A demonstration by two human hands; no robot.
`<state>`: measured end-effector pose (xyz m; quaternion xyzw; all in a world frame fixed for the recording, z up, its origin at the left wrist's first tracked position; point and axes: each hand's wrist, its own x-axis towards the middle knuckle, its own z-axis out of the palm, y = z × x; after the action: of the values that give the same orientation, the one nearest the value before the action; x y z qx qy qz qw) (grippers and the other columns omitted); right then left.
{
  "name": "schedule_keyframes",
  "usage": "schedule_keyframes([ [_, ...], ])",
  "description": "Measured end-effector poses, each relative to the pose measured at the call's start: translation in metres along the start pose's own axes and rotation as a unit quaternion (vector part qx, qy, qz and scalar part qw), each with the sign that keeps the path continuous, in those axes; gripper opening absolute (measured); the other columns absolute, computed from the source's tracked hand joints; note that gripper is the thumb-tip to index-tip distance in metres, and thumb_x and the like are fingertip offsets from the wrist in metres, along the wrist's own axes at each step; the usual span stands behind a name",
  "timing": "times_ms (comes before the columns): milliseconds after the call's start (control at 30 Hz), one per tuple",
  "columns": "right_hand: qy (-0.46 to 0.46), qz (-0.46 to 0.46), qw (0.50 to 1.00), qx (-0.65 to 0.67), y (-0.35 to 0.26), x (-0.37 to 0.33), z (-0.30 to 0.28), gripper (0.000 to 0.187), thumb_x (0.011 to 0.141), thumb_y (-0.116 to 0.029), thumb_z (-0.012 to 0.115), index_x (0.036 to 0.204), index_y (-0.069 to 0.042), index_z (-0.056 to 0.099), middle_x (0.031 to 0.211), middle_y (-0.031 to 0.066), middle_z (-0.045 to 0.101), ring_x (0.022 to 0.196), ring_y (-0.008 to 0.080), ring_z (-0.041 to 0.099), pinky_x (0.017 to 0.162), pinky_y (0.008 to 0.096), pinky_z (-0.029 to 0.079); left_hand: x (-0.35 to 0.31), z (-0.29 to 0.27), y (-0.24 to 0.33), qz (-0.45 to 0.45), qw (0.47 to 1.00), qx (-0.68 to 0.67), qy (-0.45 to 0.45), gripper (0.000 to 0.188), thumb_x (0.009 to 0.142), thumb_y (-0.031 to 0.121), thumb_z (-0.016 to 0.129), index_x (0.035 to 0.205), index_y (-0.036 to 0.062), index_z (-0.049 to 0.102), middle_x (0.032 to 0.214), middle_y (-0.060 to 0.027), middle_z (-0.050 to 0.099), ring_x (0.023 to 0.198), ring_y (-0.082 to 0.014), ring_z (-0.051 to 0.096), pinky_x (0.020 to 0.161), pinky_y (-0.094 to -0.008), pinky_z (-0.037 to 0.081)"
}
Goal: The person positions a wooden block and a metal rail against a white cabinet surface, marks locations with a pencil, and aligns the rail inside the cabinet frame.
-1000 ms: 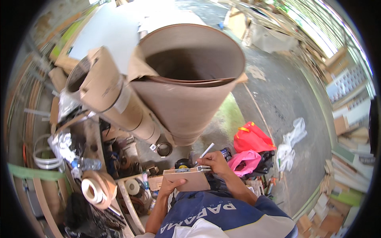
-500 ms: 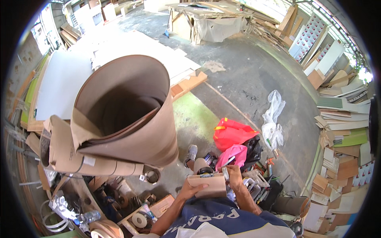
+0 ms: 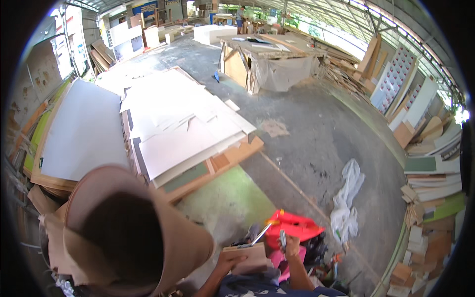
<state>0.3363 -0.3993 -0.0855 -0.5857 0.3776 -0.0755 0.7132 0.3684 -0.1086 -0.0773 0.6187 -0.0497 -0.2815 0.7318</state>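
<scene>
Low in the view, my left hand (image 3: pixel 230 259) grips a light brown wooden piece (image 3: pixel 253 259), its thumb laid over the face. A thin silver strip (image 3: pixel 261 234) slants up and right from the piece's far edge; its kind is unclear. My right hand (image 3: pixel 293 246) is closed around a small grey-silver tool (image 3: pixel 282 238), held upright just right of the strip. I cannot make out the tool's exact kind. Beyond both hands lie a red bag (image 3: pixel 297 228) and a partly covered pink bag (image 3: pixel 284 271).
A large brown roll of sheet material (image 3: pixel 183 237) stands close on my left. White panels (image 3: pixel 198 133) are stacked beyond it. Clear plastic (image 3: pixel 345 205) lies on the floor to the right, near wood offcuts (image 3: pixel 420 242). A covered table (image 3: pixel 282 74) and a person (image 3: pixel 240 20) are farther off.
The view has tilted up, so the hands and roll sit lower. My right hand has moved away from the wooden piece's edge with the tool. The silver strip now shows raised.
</scene>
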Motion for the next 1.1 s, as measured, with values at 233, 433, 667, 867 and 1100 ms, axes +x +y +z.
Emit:
schedule_keyframes([
  [233,0.009,0.086,0.992,-0.087,-0.046,0.141,-0.001,0.035,0.092,-0.032,0.067,0.076,0.000,0.067,0.056,0.0093,0.060,0.037,0.0168,0.053,0.031,0.0290,0.037,0.138,0.002,0.054,0.043,0.983,-0.106,0.140,0.033,0.080,0.008,0.084,0.109,-0.0023,0.074,0.099,-0.0082,0.075,0.091,-0.0152,0.070,0.083,-0.0317,0.056],
  [433,0.049,0.071,0.992,-0.093,-0.094,0.223,-0.009,0.030,0.087,-0.022,0.071,0.069,0.002,0.070,0.053,0.0085,0.059,0.036,0.0168,0.056,0.032,0.0296,0.039,0.255,0.014,0.124,0.021,0.969,-0.173,0.178,0.031,0.080,0.009,0.081,0.108,-0.0004,0.073,0.097,-0.0067,0.074,0.087,-0.0159,0.070,0.080,-0.0335,0.057],
  [667,0.019,-0.005,0.992,-0.121,-0.145,0.301,0.018,0.041,0.087,-0.032,0.077,0.071,0.005,0.072,0.054,0.0039,0.059,0.040,0.0126,0.055,0.037,0.0278,0.042,0.392,-0.003,0.159,0.055,0.976,-0.116,0.178,0.033,0.080,0.014,0.079,0.109,0.0009,0.071,0.098,-0.0076,0.074,0.088,-0.0181,0.070,0.080,-0.0335,0.057],
  [867,-0.027,-0.017,0.986,-0.161,-0.180,0.402,0.052,0.040,0.091,-0.032,0.077,0.079,0.006,0.076,0.059,0.0058,0.065,0.049,0.0097,0.058,0.046,0.0279,0.045,0.518,-0.012,0.179,0.064,0.966,-0.157,0.194,0.039,0.080,0.014,0.080,0.114,-0.0001,0.068,0.104,-0.0091,0.073,0.094,-0.0213,0.070,0.083,-0.0355,0.058],
  [1100,-0.020,0.015,0.972,-0.235,-0.250,0.560,0.090,0.032,0.089,-0.026,0.077,0.090,0.006,0.078,0.065,0.0058,0.069,0.056,0.0107,0.063,0.051,0.0286,0.050,0.705,-0.024,0.236,0.028,0.978,-0.114,0.170,0.045,0.077,0.011,0.081,0.118,-0.0001,0.064,0.105,-0.0085,0.070,0.094,-0.0195,0.068,0.081,-0.0346,0.056],
])
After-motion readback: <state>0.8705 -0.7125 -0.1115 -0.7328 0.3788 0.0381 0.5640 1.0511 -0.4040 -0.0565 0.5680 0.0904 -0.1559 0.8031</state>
